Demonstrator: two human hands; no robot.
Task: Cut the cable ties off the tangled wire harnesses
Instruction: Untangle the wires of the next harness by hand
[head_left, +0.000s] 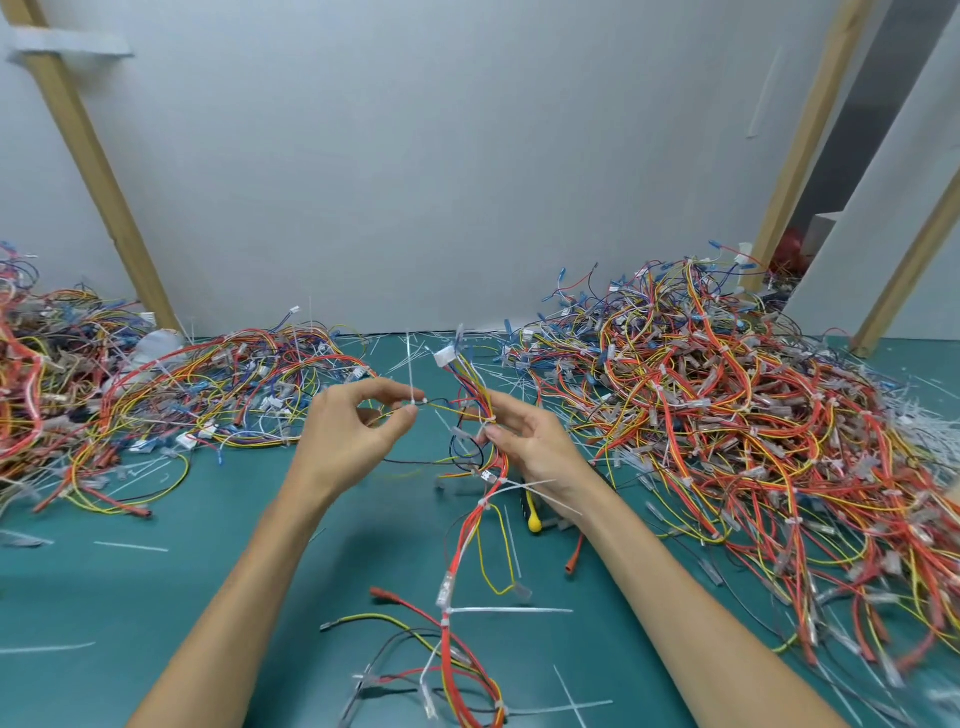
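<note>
A wire harness (470, 525) of red, yellow, blue and black wires hangs between my hands above the green mat and trails toward me. My left hand (353, 431) pinches thin yellow and black wires beside a white cable tie (410, 374) whose tail stands straight up. My right hand (524, 441) grips the harness bundle below its white connector (448, 356). More white ties (511, 610) ring the harness lower down. A yellow-and-black tool handle (531, 514) pokes out under my right wrist; whether that hand holds it I cannot tell.
A big heap of tied harnesses (727, 415) fills the right side of the green mat (156, 587). Another pile (130, 395) spreads across the left. Cut tie pieces (130, 546) litter the mat. Wooden posts (98, 171) lean against the grey wall behind.
</note>
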